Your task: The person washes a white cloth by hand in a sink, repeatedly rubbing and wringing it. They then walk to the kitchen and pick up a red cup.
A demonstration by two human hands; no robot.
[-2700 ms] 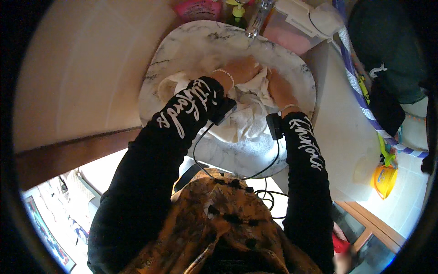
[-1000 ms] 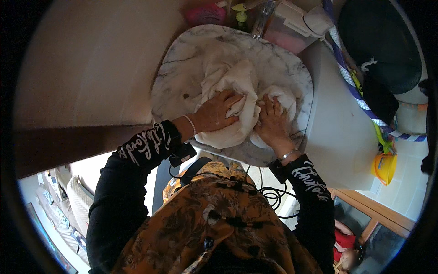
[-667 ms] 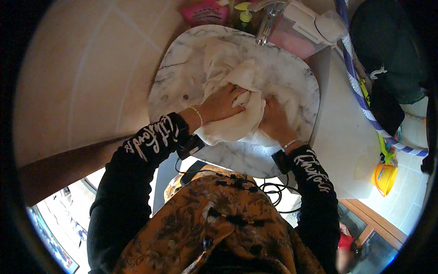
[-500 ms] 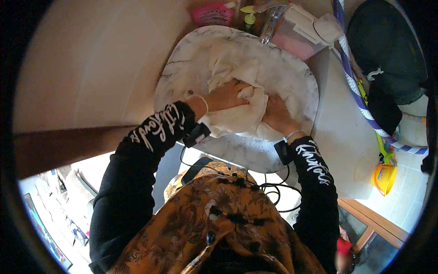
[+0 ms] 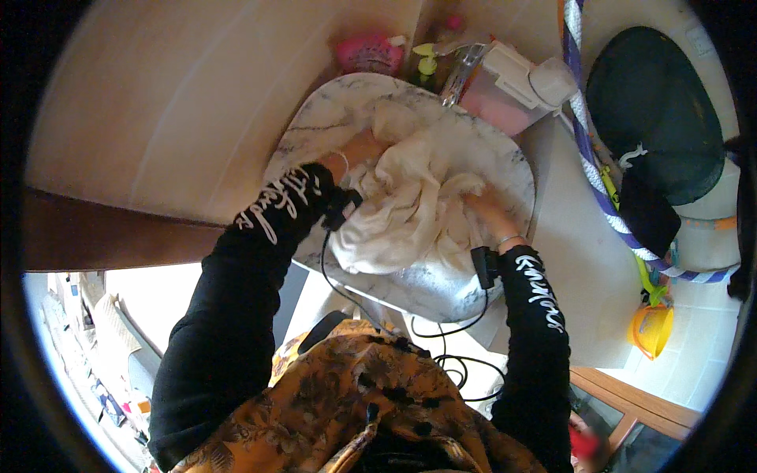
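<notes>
In the oval, white, grey-veined basin, a crumpled cream-white cloth, at about five o'clock from the bare left hand and nine o'clock from the bare right hand, against both. Runs lengthwise roughly twelve to six. Cannot tell either grip, hidden at the folds. Looks limp, bunched, probably wet.

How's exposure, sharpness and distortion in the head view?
Head view: lower-left background washed out near white, sink dimmer; head view: left hand looks slightly soft, cause unclear; head view: seams on left wall bow, corners go black.
</notes>
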